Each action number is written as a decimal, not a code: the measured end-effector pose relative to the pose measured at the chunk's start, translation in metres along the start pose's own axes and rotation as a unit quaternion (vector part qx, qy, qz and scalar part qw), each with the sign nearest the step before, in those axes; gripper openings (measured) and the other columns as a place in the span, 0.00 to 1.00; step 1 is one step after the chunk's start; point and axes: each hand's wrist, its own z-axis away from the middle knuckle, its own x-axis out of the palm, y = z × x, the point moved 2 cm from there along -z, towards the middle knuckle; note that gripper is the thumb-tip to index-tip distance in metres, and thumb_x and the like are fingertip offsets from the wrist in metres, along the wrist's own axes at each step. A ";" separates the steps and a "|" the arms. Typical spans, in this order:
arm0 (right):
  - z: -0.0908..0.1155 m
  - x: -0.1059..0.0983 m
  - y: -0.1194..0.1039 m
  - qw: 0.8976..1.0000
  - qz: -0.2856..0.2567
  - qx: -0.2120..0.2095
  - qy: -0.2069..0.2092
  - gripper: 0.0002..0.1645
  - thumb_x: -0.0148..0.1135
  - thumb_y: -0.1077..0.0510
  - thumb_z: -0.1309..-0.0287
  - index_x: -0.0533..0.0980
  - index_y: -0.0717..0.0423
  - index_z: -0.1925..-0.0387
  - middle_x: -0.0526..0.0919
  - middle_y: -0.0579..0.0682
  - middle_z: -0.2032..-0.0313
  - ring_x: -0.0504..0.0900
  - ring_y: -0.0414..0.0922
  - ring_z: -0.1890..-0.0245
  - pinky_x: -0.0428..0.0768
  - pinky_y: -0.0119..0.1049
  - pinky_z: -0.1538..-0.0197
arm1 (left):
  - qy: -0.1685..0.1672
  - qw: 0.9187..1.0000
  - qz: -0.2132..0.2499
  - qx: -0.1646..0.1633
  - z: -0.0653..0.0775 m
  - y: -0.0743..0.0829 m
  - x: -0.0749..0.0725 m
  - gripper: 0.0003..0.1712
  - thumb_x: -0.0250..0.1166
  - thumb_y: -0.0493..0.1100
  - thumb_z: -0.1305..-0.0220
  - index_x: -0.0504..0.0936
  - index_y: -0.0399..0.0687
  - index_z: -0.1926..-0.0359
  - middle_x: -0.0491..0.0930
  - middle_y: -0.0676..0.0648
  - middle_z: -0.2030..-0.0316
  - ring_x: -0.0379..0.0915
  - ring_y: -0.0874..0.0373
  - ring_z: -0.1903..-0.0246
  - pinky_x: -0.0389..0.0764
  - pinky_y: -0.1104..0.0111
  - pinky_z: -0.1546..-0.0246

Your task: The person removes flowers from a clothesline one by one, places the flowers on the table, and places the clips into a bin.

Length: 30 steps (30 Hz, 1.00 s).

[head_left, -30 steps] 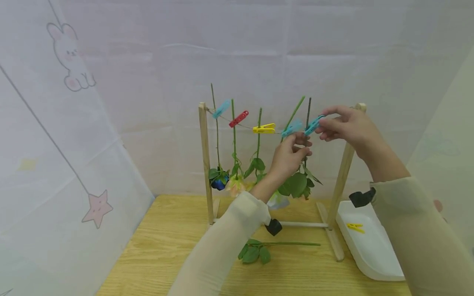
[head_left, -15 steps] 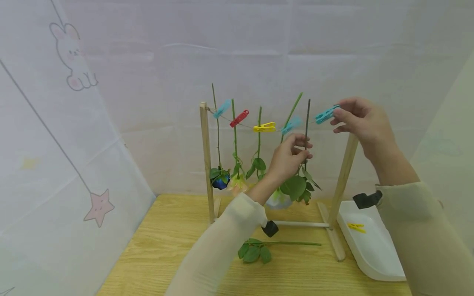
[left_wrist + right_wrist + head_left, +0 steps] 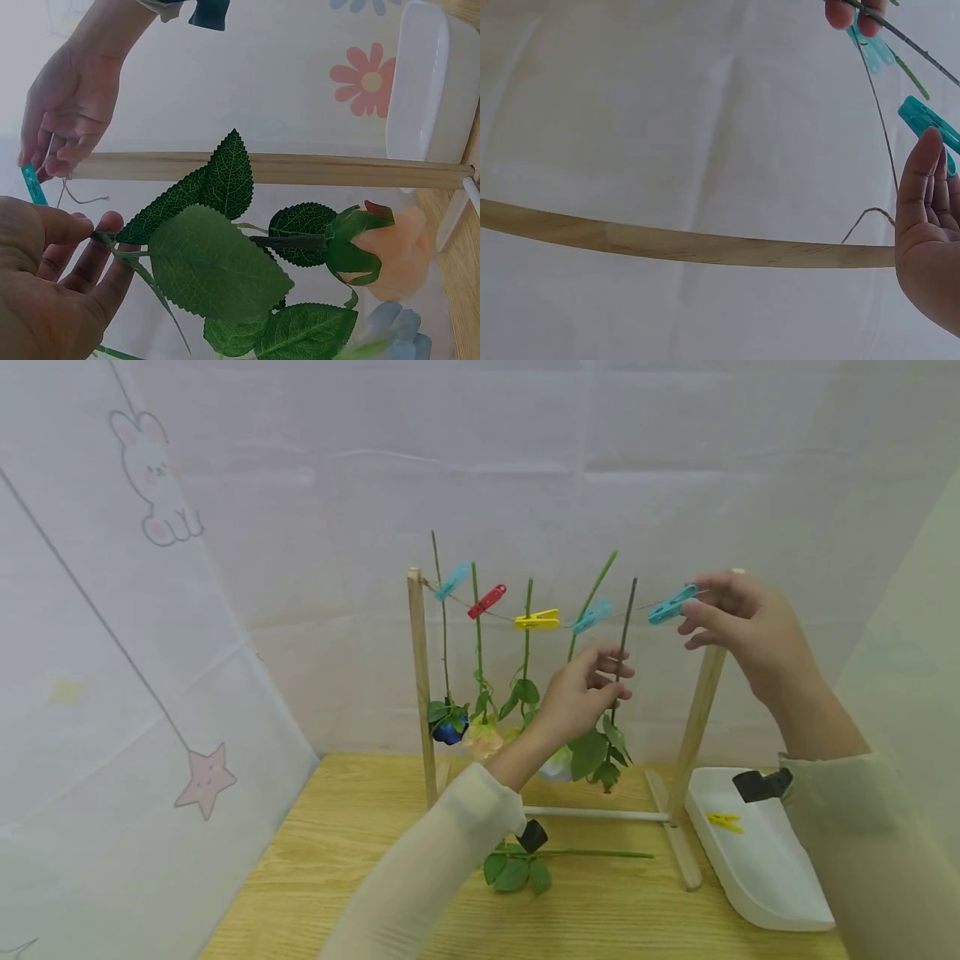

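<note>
In the head view my left hand (image 3: 581, 689) pinches the dark stem (image 3: 626, 618) of an upside-down rose, its top end sticking up free. The left wrist view shows its peach bloom (image 3: 397, 255) and broad serrated leaves (image 3: 217, 262) hanging below the fingers. To the right, my right hand (image 3: 750, 627) holds a teal clothespin (image 3: 671, 606) between thumb and fingers, close to the string and apart from the stem. A paler blue clothespin (image 3: 592, 615), with a green stem, hangs just left of the rose's stem.
A wooden rack with a right post (image 3: 697, 718) carries the string, where a yellow clothespin (image 3: 537, 620), a red clothespin (image 3: 487, 601) and a blue clothespin (image 3: 453, 581) hold flowers. A leafy stem (image 3: 585, 853) lies in front. At right, a white tray (image 3: 780, 868) holds a yellow clothespin (image 3: 724, 822).
My right hand has moved right with the teal clothespin, away from the rose's stem. My left hand has lowered the rose slightly, and its stem now tilts.
</note>
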 end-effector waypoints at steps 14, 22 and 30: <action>0.024 -0.019 0.013 0.999 0.009 0.018 -0.046 0.12 0.58 0.72 0.33 0.76 0.65 0.49 0.86 0.50 0.64 0.85 0.42 0.66 0.86 0.31 0.64 | -0.025 1.000 -0.008 -0.012 0.022 0.009 -0.013 0.20 0.59 0.34 0.27 0.75 0.48 0.37 0.83 0.49 0.51 0.83 0.64 0.62 0.86 0.69 0.60; 0.039 -0.028 0.024 0.997 0.013 -0.003 -0.073 0.14 0.55 0.76 0.34 0.75 0.69 0.49 0.85 0.52 0.62 0.85 0.43 0.64 0.86 0.30 0.62 | -0.041 0.999 -0.004 -0.009 0.033 0.003 -0.019 0.21 0.61 0.32 0.28 0.74 0.45 0.36 0.83 0.45 0.51 0.85 0.59 0.60 0.85 0.71 0.58; 0.051 -0.035 0.033 0.997 0.029 0.000 -0.069 0.14 0.55 0.76 0.33 0.76 0.69 0.48 0.85 0.50 0.60 0.85 0.43 0.65 0.84 0.29 0.62 | -0.066 0.997 -0.034 -0.021 0.048 0.001 -0.023 0.23 0.59 0.31 0.27 0.72 0.46 0.35 0.82 0.43 0.49 0.85 0.56 0.59 0.86 0.71 0.58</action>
